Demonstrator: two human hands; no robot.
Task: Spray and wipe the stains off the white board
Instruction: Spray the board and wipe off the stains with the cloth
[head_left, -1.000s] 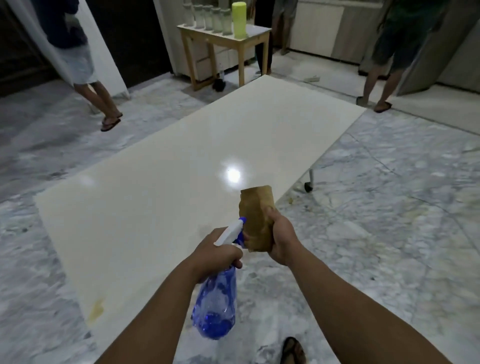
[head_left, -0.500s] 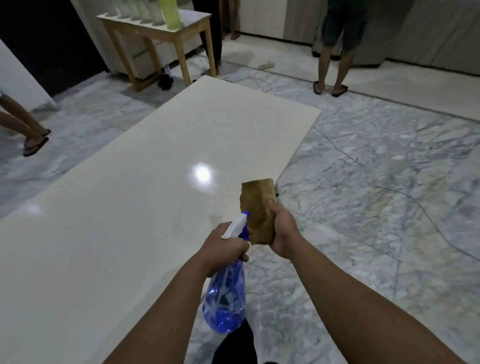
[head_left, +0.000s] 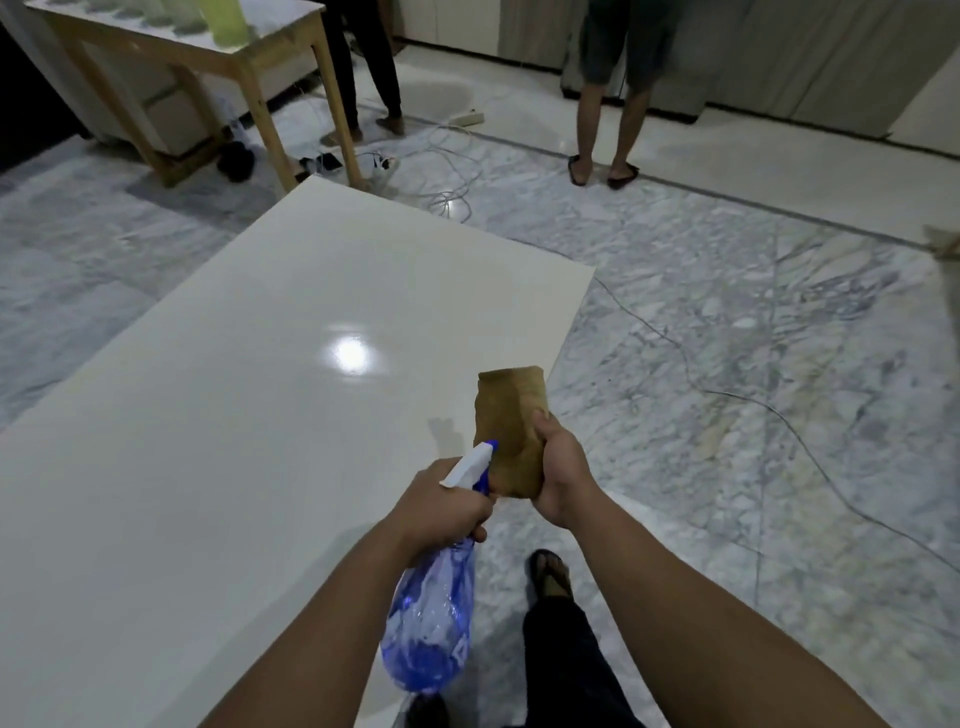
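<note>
Hands (head_left: 447, 506) beside white board (head_left: 249, 415) edge.

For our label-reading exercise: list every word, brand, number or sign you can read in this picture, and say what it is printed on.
None can be read.
Spray bottle in the left hand: pale patterning on the blue plastic, no legible text.
Brown cloth in the right hand: plain.
White board: blank, only a light reflection.
Wooden table: no lettering visible.
</note>
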